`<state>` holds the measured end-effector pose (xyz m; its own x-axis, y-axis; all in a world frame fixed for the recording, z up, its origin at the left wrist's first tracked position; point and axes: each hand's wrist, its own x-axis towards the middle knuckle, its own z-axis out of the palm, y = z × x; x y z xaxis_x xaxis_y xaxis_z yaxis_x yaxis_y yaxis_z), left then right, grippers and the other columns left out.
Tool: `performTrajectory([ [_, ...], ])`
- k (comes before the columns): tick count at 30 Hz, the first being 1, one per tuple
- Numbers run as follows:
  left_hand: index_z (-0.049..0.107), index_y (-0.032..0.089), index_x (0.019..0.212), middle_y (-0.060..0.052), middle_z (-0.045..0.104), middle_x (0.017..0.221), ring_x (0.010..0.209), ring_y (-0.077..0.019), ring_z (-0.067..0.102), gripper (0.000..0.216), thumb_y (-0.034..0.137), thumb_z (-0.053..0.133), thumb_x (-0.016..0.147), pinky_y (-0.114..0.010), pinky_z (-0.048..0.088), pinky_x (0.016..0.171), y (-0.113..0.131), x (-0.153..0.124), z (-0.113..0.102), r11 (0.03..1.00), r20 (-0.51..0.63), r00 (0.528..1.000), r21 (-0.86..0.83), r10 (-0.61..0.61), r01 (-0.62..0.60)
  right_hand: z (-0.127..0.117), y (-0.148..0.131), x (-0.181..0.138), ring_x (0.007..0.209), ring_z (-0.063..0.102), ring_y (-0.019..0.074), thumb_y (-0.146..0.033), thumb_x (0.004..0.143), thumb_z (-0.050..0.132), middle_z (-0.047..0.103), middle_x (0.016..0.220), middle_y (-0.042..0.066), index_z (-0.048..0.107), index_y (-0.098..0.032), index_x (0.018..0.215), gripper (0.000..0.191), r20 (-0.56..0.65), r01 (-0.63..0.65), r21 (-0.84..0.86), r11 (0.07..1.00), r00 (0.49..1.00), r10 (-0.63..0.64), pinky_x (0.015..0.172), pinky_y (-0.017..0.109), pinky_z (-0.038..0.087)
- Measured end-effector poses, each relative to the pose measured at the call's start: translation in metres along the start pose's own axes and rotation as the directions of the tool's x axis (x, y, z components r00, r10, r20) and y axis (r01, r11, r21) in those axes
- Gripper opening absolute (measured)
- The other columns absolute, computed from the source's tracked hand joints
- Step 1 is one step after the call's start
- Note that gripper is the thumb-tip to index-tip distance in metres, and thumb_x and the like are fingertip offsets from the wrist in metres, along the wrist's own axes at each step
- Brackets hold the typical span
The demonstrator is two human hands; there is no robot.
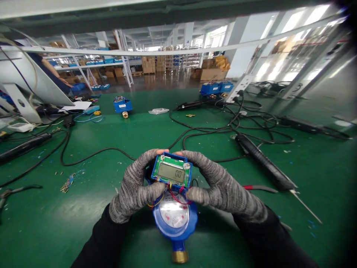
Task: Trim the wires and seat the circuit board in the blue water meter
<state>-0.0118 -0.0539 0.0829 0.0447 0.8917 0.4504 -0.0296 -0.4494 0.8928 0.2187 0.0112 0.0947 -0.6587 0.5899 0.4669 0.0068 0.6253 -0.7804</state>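
Note:
Between my two gloved hands is a blue display module point(172, 170), a green circuit board with an LCD reading 0.0 in an open blue housing. My left hand point(139, 186) grips its left side, thumb at the lower edge. My right hand point(213, 182) holds the right side the same way. Red, yellow and black wires run from the board's lower edge. Just below it sits a blue water meter point(175, 217) with a round dial and a brass threaded end point(180, 257) pointing toward me. The module hides the meter's far part.
An electric screwdriver point(264, 162) with a long bit lies at right, beside red-handled pliers point(260, 188). Black cables cross the green bench point(106, 201). Another blue meter point(122, 106) stands at the back left. A power strip point(238, 88) and more blue meters point(210, 89) are at the back right. Small screws point(67, 183) lie left.

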Motion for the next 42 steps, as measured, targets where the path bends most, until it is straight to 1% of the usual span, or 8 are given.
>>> performTrajectory([
  [8, 0.063, 0.031, 0.132, -0.009, 0.063, 0.138, 0.123, -0.0283, 0.063, 0.059, 0.025, 0.084, 0.076, -0.04, 0.056, 0.102, -0.001, 0.001, 0.001, 1.0, -0.002, 1.0, -0.012, 0.008, -0.008, -0.013, 0.003, -0.001, 0.13, 0.057, 0.0268, -0.039, 0.093, 0.069, 0.058, 0.142, 0.005, 0.056, -0.033, 0.138, 0.048, 0.072, -0.104, 0.205, 0.973, 0.993, 0.091, 0.111, 0.046, 0.047],
  [13, 0.063, 0.031, 0.131, -0.006, 0.064, 0.137, 0.12, -0.0247, 0.065, 0.06, 0.022, 0.084, 0.076, -0.033, 0.057, 0.099, -0.004, 0.0, 0.002, 0.997, 0.003, 1.0, -0.074, -0.002, 0.003, -0.007, 0.002, -0.001, 0.13, 0.056, 0.028, -0.039, 0.089, 0.074, 0.057, 0.142, 0.006, 0.052, -0.032, 0.14, 0.056, 0.016, -0.1, 0.084, 0.991, 0.995, 0.099, 0.11, 0.048, 0.048],
  [19, 0.064, 0.033, 0.13, -0.002, 0.065, 0.136, 0.118, -0.0211, 0.066, 0.058, 0.023, 0.085, 0.076, -0.028, 0.057, 0.099, -0.003, -0.001, 0.005, 0.993, -0.018, 0.999, -0.117, -0.031, 0.028, -0.002, -0.001, -0.001, 0.13, 0.057, 0.0256, -0.025, 0.087, 0.072, 0.056, 0.143, 0.005, 0.044, -0.033, 0.145, 0.065, -0.006, 0.03, -0.11, 0.994, 0.999, -0.031, 0.111, 0.043, 0.049],
  [22, 0.062, 0.033, 0.132, -0.002, 0.063, 0.138, 0.122, -0.0215, 0.064, 0.059, 0.022, 0.083, 0.078, -0.027, 0.056, 0.1, -0.003, -0.001, 0.005, 0.995, -0.015, 1.0, -0.1, -0.012, 0.011, 0.005, 0.003, -0.002, 0.13, 0.057, 0.0289, -0.033, 0.087, 0.074, 0.055, 0.143, 0.009, 0.042, -0.03, 0.146, 0.068, -0.031, 0.049, -0.177, 0.983, 0.998, -0.055, 0.111, 0.049, 0.048],
  [29, 0.054, 0.035, 0.142, -0.002, 0.057, 0.146, 0.129, -0.0194, 0.059, 0.066, 0.021, 0.078, 0.083, -0.024, 0.051, 0.107, 0.003, -0.001, 0.006, 0.993, 0.015, 1.0, 0.112, 0.026, -0.027, 0.012, 0.004, -0.003, 0.13, 0.057, 0.0325, -0.053, 0.085, 0.076, 0.056, 0.142, 0.013, 0.047, -0.026, 0.143, 0.07, -0.089, 0.001, -0.123, 0.992, 0.996, -0.012, 0.111, 0.053, 0.049],
  [34, 0.048, 0.034, 0.147, -0.004, 0.052, 0.15, 0.137, -0.0224, 0.052, 0.076, 0.02, 0.08, 0.08, -0.034, 0.045, 0.115, 0.003, 0.0, 0.005, 0.937, -0.089, 0.981, 0.323, 0.173, -0.136, 0.011, 0.003, -0.003, 0.13, 0.056, 0.0267, -0.042, 0.084, 0.079, 0.057, 0.142, 0.009, 0.046, -0.026, 0.144, 0.07, -0.179, 0.071, -0.274, 0.959, 0.976, -0.124, 0.112, 0.044, 0.049],
  [39, 0.067, 0.022, 0.101, -0.004, 0.066, 0.114, 0.114, -0.0204, 0.062, 0.029, 0.013, 0.08, 0.076, -0.037, 0.049, 0.103, 0.01, -0.002, 0.005, 0.741, -0.301, 0.829, 0.645, 0.472, -0.187, 0.018, 0.006, -0.002, 0.13, 0.056, 0.024, -0.035, 0.084, 0.079, 0.057, 0.141, 0.01, 0.046, -0.022, 0.144, 0.07, -0.29, 0.112, -0.482, 0.869, 0.915, -0.279, 0.113, 0.037, 0.047],
  [42, 0.068, 0.02, 0.086, -0.005, 0.066, 0.112, 0.109, -0.0196, 0.063, 0.011, 0.016, 0.077, 0.081, -0.037, 0.051, 0.096, 0.015, -0.004, 0.009, 0.641, -0.218, 0.859, 0.751, 0.464, -0.156, 0.02, 0.007, -0.001, 0.13, 0.056, 0.0243, -0.035, 0.084, 0.08, 0.057, 0.142, 0.011, 0.045, -0.02, 0.145, 0.072, -0.31, 0.096, -0.499, 0.861, 0.908, -0.281, 0.114, 0.037, 0.046],
])
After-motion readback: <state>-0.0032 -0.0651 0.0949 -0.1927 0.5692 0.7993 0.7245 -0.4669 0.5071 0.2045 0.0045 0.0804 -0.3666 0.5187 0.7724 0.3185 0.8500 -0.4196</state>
